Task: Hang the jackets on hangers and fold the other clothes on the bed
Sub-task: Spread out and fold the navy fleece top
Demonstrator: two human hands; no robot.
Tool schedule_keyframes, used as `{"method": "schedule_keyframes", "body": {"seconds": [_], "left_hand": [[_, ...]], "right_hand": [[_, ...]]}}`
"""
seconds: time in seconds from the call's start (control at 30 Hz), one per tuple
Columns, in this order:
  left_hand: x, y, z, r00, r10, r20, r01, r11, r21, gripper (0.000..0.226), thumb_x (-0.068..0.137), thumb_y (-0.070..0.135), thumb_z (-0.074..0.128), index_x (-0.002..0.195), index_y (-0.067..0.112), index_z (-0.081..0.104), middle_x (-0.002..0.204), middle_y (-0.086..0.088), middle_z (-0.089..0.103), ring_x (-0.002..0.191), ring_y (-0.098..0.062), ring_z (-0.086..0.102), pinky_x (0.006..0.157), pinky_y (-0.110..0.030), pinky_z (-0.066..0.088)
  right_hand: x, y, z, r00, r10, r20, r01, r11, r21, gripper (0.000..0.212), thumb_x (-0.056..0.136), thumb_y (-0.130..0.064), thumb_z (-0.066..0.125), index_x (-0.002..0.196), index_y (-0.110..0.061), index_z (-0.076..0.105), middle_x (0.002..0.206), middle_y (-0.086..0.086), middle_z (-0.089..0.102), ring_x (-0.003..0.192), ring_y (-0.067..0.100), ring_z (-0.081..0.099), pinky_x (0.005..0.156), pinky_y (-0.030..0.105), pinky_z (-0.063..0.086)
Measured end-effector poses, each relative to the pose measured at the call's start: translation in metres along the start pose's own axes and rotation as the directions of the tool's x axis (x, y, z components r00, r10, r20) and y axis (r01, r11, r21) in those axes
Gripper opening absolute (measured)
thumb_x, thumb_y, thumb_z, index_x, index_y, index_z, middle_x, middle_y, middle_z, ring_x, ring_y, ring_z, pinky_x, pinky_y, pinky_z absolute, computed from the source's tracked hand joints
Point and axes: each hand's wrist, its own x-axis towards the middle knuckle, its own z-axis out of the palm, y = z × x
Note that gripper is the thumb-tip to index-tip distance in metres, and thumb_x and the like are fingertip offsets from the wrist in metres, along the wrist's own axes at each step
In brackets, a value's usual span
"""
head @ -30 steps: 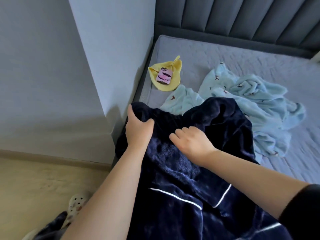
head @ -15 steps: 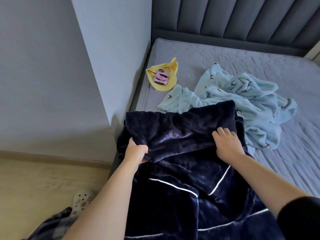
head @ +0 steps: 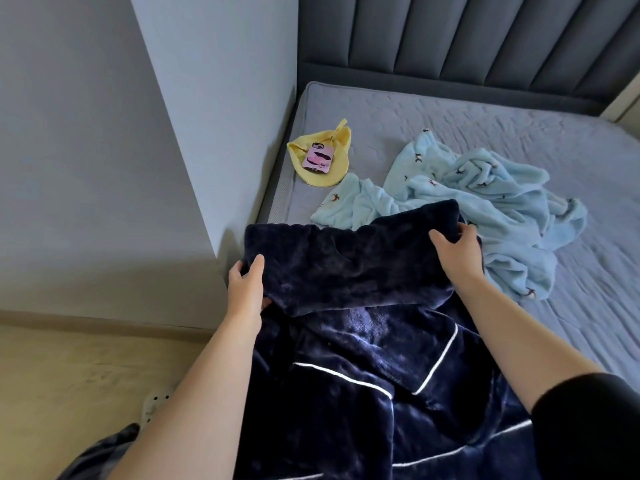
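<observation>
A dark navy fleece garment with white piping [head: 349,358] lies over the near corner of the bed [head: 519,140]. Its upper part is folded down into a broad band. My left hand [head: 247,285] grips the band's left end, thumb on top. My right hand [head: 457,247] holds the band's right end, fingers curled over the edge. Behind it, a crumpled light blue fleece garment with small bird prints [head: 485,202] spreads across the mattress, partly covered by the navy one.
A yellow cloth [head: 337,147] with a pink-cased phone [head: 318,157] on it lies near the bed's left edge. A grey wall corner [head: 207,133] stands close on the left. A padded headboard [head: 450,39] is behind. White perforated clog [head: 156,403] on the wooden floor.
Both hands moved apart along the navy garment, folding its top down into a wide band; the right hand slid out to the right end, and the left shifted to the left end.
</observation>
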Motion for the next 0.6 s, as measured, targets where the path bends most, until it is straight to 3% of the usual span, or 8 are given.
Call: {"method": "schedule_keyframes", "body": {"seconds": [0.13, 0.27, 0.33, 0.4, 0.43, 0.5, 0.53, 0.6], "left_hand": [[0.007, 0.010, 0.001, 0.999, -0.021, 0.037, 0.019, 0.999, 0.039, 0.044, 0.092, 0.035, 0.059, 0.133, 0.020, 0.049, 0.114, -0.001, 0.063, 0.092, -0.019, 0.065, 0.066, -0.031, 0.054], [0.010, 0.013, -0.007, 0.998, -0.030, -0.055, 0.031, 0.999, 0.034, 0.028, 0.089, 0.008, 0.059, 0.116, 0.016, 0.061, 0.095, -0.001, 0.065, 0.083, -0.017, 0.062, 0.067, -0.031, 0.051], [0.007, 0.009, -0.015, 0.983, -0.063, -0.173, 0.072, 0.997, 0.043, 0.029, 0.086, 0.004, 0.058, 0.114, 0.012, 0.062, 0.091, -0.003, 0.061, 0.084, -0.022, 0.059, 0.073, -0.033, 0.049], [-0.002, 0.002, -0.016, 0.971, 0.070, -0.228, -0.004, 0.961, 0.277, 0.031, 0.083, 0.005, 0.057, 0.114, 0.009, 0.062, 0.089, -0.004, 0.061, 0.088, -0.027, 0.059, 0.076, -0.036, 0.049], [-0.006, -0.002, -0.014, 0.949, 0.235, -0.211, -0.105, 0.864, 0.493, 0.036, 0.081, 0.007, 0.058, 0.118, 0.010, 0.059, 0.096, -0.005, 0.063, 0.095, -0.029, 0.060, 0.080, -0.039, 0.050], [-0.009, -0.005, -0.008, 0.766, 0.643, -0.016, -0.362, 0.451, 0.816, 0.053, 0.079, 0.009, 0.062, 0.130, 0.010, 0.049, 0.122, -0.010, 0.057, 0.115, -0.032, 0.053, 0.095, -0.046, 0.045], [-0.010, -0.003, -0.001, 0.632, 0.760, 0.149, -0.471, 0.225, 0.853, 0.056, 0.079, 0.010, 0.062, 0.132, 0.010, 0.045, 0.131, -0.011, 0.052, 0.122, -0.032, 0.047, 0.099, -0.048, 0.041], [-0.011, 0.000, 0.020, 0.452, 0.767, 0.455, -0.617, -0.099, 0.780, 0.056, 0.085, 0.017, 0.052, 0.139, 0.013, 0.037, 0.143, -0.010, 0.041, 0.133, -0.031, 0.037, 0.106, -0.050, 0.033]], "right_hand": [[0.011, 0.006, 0.011, 0.997, 0.047, 0.056, -0.043, 0.996, -0.077, 0.043, 0.090, -0.041, 0.057, 0.117, -0.007, 0.055, 0.095, 0.001, 0.061, 0.092, 0.021, 0.057, 0.077, 0.033, 0.045], [0.022, 0.010, 0.005, 0.992, 0.125, 0.025, -0.126, 0.991, 0.049, 0.028, 0.092, -0.034, 0.056, 0.080, -0.009, 0.060, 0.067, 0.000, 0.054, 0.068, 0.021, 0.053, 0.054, 0.028, 0.039], [0.021, 0.015, -0.001, 0.973, 0.218, -0.073, -0.205, 0.966, 0.160, 0.027, 0.092, -0.031, 0.056, 0.083, -0.006, 0.062, 0.063, 0.002, 0.051, 0.067, 0.024, 0.052, 0.055, 0.028, 0.037], [0.017, 0.021, -0.001, 0.971, 0.177, -0.162, -0.182, 0.983, -0.013, 0.027, 0.092, -0.029, 0.055, 0.097, -0.003, 0.060, 0.081, 0.009, 0.060, 0.089, 0.031, 0.058, 0.070, 0.030, 0.038], [0.015, 0.022, 0.002, 0.975, 0.083, -0.206, -0.119, 0.979, -0.167, 0.030, 0.093, -0.026, 0.054, 0.109, -0.002, 0.057, 0.101, 0.014, 0.061, 0.105, 0.034, 0.054, 0.081, 0.034, 0.038], [0.004, 0.018, 0.010, 0.952, -0.204, -0.228, 0.097, 0.909, -0.405, 0.041, 0.092, -0.019, 0.052, 0.130, -0.006, 0.044, 0.133, 0.017, 0.046, 0.126, 0.036, 0.038, 0.102, 0.043, 0.030], [-0.004, 0.014, 0.015, 0.902, -0.386, -0.193, 0.257, 0.840, -0.478, 0.045, 0.091, -0.016, 0.050, 0.134, -0.007, 0.041, 0.139, 0.017, 0.041, 0.130, 0.035, 0.033, 0.108, 0.044, 0.025], [-0.022, 0.008, 0.030, 0.717, -0.697, 0.026, 0.594, 0.590, -0.547, 0.048, 0.090, -0.017, 0.046, 0.137, -0.009, 0.040, 0.143, 0.016, 0.038, 0.134, 0.034, 0.029, 0.111, 0.049, 0.021]]}}
